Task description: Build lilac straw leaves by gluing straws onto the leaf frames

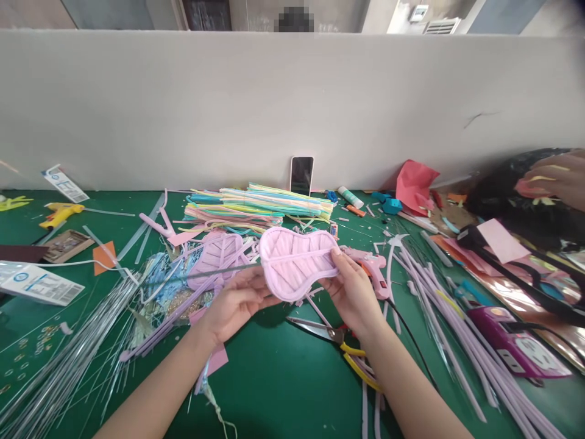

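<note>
A lilac wing-shaped piece, edged and ribbed with fuzzy pipe cleaners, is held up above the table. My right hand pinches its right end, thumb on the front face. At its lower left edge is my left hand, with fingers curled partly behind it and their tips hidden. A similar lilac piece lies behind my left hand among lilac stems. Below my right hand are scissors with yellow and red handles. A pink glue gun rests just beyond that hand.
Pipe cleaners in pastel colours are piled before a propped phone. Silver wires spread at left, near a yellow glue gun. Lilac stems and a purple device lie right. Another person's hand is at a black bag.
</note>
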`<control>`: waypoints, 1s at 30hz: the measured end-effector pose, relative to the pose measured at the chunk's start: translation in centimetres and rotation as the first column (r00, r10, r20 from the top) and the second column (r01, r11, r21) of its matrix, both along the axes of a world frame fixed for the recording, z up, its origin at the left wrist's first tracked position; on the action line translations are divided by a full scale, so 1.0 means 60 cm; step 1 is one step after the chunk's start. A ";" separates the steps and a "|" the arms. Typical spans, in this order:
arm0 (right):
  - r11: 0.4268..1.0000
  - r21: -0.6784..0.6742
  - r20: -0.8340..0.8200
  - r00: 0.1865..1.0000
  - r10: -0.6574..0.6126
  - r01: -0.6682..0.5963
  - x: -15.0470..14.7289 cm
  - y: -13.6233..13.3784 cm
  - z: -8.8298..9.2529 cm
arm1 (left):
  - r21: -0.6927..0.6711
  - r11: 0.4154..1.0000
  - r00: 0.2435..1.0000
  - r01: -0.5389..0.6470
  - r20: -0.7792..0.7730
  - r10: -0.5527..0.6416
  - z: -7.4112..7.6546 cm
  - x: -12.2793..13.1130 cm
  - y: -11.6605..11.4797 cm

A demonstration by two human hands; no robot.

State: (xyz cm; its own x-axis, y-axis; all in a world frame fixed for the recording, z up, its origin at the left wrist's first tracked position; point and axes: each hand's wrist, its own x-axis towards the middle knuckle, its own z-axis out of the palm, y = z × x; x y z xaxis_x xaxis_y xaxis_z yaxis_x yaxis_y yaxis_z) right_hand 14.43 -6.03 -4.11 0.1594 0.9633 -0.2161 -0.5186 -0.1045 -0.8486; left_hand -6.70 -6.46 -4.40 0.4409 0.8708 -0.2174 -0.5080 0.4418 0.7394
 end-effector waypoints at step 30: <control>0.993 0.013 0.416 0.904 0.102 -0.118 0.017 -0.010 0.009 | -0.145 0.948 0.949 -0.284 -0.186 0.256 -0.019 -0.006 0.026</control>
